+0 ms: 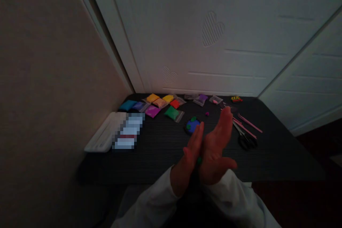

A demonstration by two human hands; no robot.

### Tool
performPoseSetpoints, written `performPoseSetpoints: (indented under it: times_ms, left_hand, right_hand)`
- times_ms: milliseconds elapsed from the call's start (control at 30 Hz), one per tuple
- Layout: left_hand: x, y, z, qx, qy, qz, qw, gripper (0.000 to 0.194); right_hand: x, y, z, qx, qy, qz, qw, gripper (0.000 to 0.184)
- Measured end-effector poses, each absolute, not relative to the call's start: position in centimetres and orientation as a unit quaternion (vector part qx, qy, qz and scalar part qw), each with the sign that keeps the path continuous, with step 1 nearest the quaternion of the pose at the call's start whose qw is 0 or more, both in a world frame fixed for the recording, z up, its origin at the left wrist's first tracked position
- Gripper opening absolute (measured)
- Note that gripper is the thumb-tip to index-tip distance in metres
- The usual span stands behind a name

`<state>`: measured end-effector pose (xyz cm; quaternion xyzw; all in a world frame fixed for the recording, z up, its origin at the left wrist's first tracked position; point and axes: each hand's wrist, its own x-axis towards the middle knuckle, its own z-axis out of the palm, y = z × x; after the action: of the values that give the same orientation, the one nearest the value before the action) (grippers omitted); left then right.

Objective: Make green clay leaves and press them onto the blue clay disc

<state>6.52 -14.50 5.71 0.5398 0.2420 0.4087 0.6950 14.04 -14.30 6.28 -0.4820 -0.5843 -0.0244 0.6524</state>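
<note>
Two palms, my left hand (pixel 185 165) and right hand (pixel 213 153), clamped a small green piece (pixel 199 160) near their heels at the bench (pixel 157 149), my remote feed showed; the blue disc (pixel 195 125) lay forward, partly hidden by left fingertips.

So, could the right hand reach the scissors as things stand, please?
Probably yes: the scissors lie nearby with handles uncovered, though the right hand and left hand have a green lump between them.
</note>
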Motion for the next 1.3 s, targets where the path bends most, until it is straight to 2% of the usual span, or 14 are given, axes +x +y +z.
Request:
performPoseSetpoints:
  times_ms: [333, 467, 600, 667, 733, 800, 900, 1033, 1200, 1300]
  left_hand:
    - [6.1, -15.1, 5.8, 0.527, 0.268, 0.388, 0.708, 0.040]
    - [6.6, -14.9, 5.2, 0.413, 0.219, 0.416, 0.780, 0.041]
    - [7.8, -13.8, 3.8, 0.270, 0.168, 0.447, 0.836, 0.061]
    - [7.9, -13.0, 3.1, 0.150, 0.149, 0.438, 0.874, 0.061]
    - [7.6, -12.4, 2.6, 0.085, 0.126, 0.440, 0.885, 0.058]
    - [7.1, -12.1, 2.7, 0.063, 0.097, 0.445, 0.888, 0.056]
    - [6.4, -12.3, 3.9, 0.072, 0.078, 0.456, 0.884, 0.056]
    - [6.4, -12.9, 5.6, 0.100, 0.080, 0.462, 0.878, 0.061]
    - [6.6, -13.1, 5.7, 0.184, 0.141, 0.485, 0.844, 0.064]
    - [6.0, -13.1, 4.9, 0.315, 0.228, 0.523, 0.758, 0.052]
  right_hand:
    - [14.2, -13.9, 5.9, -0.522, -0.583, -0.028, 0.622, 0.055]
    - [13.8, -13.4, 5.5, -0.511, -0.567, -0.026, 0.646, 0.054]
    - [13.5, -12.8, 5.3, -0.524, -0.580, -0.013, 0.624, 0.058]
    - [13.8, -12.7, 5.4, -0.534, -0.583, -0.011, 0.612, 0.058]
    - [14.4, -12.8, 5.5, -0.541, -0.582, -0.013, 0.607, 0.051]
    - [15.2, -13.3, 5.4, -0.544, -0.595, -0.001, 0.591, 0.036]
    - [16.3, -14.5, 5.0, -0.531, -0.655, 0.036, 0.536, 0.019]
    - [16.5, -16.1, 4.4, -0.521, -0.702, 0.060, 0.483, 0.023]
    - [16.3, -16.8, 4.7, -0.498, -0.705, 0.118, 0.491, 0.016]
    - [16.8, -16.8, 5.1, -0.493, -0.681, 0.195, 0.504, 0.012]
